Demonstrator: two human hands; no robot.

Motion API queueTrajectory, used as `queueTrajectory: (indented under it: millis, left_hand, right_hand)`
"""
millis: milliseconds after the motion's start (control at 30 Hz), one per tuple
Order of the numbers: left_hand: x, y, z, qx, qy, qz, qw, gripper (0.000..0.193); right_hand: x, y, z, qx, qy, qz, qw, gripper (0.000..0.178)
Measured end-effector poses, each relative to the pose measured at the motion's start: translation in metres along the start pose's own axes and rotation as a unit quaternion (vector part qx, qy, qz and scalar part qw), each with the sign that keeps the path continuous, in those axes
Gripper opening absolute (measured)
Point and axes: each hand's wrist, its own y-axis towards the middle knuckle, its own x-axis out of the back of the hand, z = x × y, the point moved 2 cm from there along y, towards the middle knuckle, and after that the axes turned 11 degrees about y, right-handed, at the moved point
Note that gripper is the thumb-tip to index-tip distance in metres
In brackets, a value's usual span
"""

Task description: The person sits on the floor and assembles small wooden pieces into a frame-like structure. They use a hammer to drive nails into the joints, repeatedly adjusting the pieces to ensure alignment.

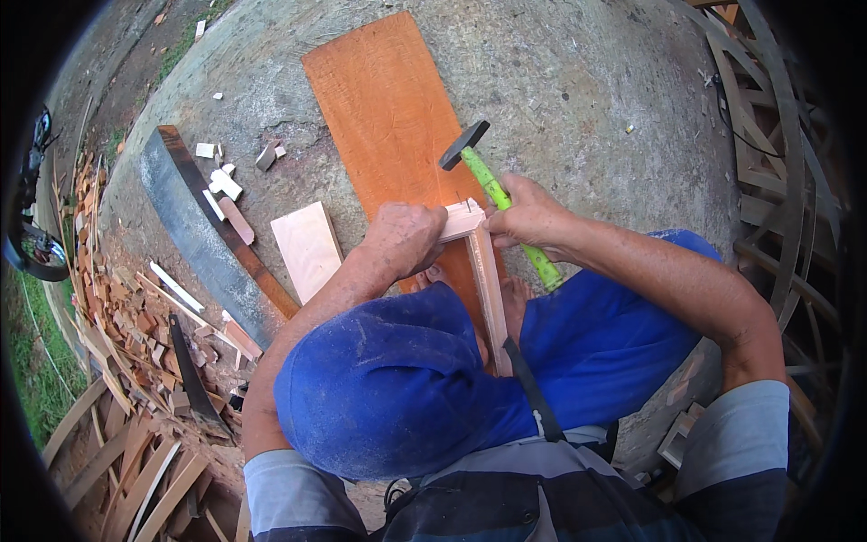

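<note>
Wooden frame corner (465,219) is where everything's happening: two pale strips meet at a right angle, one short piece running across under the left hand and one long strip (490,294) running back toward the person's body, over the blue trousers. It all sits on top of a wide orange board (393,113) lying on the concrete floor (578,81).

Left hand (404,239) is clamped down over the short piece, fingers curled around it, pinning the joint. Right hand (528,217) is closed around a hammer's bright green handle (506,217), gripping it about midway, with the black head (463,144) up and away from the body, just beyond the corner.

So the joint sits right between the two hands, touching the left and just beside the right. The hammer's long axis runs diagonally, from the right hand up and left past the corner, while the frame's long strip runs nearly straight toward the person. I can't really tell if there's a nail at the joint; too small, and the fingers cover it.

Off past the left hand: a pale plank (307,248), a long dark curved piece (203,230), and a heap of wood offcuts (135,334).
</note>
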Motion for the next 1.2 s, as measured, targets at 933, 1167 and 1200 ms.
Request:
queueTrajectory:
  millis: [933,1167,1200]
  left_hand:
    - [-0.005,-0.018,0.009,0.015,-0.009,-0.014,1.0,0.027]
    - [-0.003,-0.014,0.01,0.011,0.006,-0.003,1.0,0.026]
    - [-0.005,-0.015,0.009,0.017,0.001,-0.003,1.0,0.026]
  right_hand:
    - [-0.012,0.021,-0.017,0.089,-0.061,0.03,0.994,0.035]
    - [-0.009,0.018,0.0,0.07,-0.081,0.078,0.991,0.032]
    - [-0.008,0.017,0.007,0.043,-0.059,0.098,0.992,0.03]
